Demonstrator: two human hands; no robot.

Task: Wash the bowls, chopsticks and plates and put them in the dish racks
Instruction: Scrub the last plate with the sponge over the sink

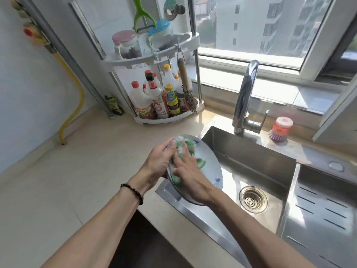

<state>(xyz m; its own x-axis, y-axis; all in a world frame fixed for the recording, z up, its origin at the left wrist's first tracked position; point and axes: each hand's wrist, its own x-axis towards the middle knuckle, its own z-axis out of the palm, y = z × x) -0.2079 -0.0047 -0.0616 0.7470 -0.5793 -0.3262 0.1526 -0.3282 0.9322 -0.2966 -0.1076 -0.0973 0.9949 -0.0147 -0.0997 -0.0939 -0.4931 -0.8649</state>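
A white plate [210,171] with small blue marks is held tilted over the left edge of the steel sink [251,161]. My left hand [160,161] grips the plate's left rim from behind. My right hand [190,172] lies on the plate's face with straight fingers and presses a green and white cloth [180,147] against it. The cloth is partly hidden under my fingers. No bowls or chopsticks show in this view.
A chrome tap [245,97] stands behind the sink, with a dish brush [280,129] to its right. A slotted steel drain panel [318,209] lies to the sink's right. A corner shelf of sauce bottles [156,99] stands on the beige counter [77,171] at the back.
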